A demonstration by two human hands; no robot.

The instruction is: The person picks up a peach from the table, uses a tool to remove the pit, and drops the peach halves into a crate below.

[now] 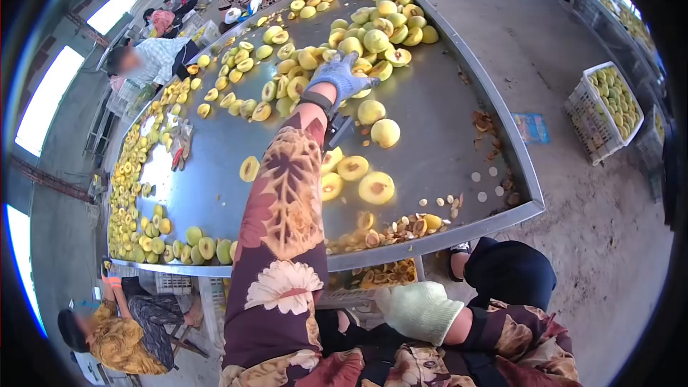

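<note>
one white plastic crate (589, 127), full of green fruit (615, 100), on grey concrete floor (573, 204). silver metal worktop (437, 129): piled yellow-green fruit (375, 41), left hand (344, 76) in blue glove touching it, grip spread open. right hand (423, 312), pale-green glove, below near edge; grip unclear.

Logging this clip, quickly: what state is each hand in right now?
Left hand: open, fingers spread on the fruit.
Right hand: cannot tell if open or closed; its fingers are not clearly visible.

Fruit pile (376, 39) on the table (430, 143), crate (589, 125) beyond its right edge.
</note>
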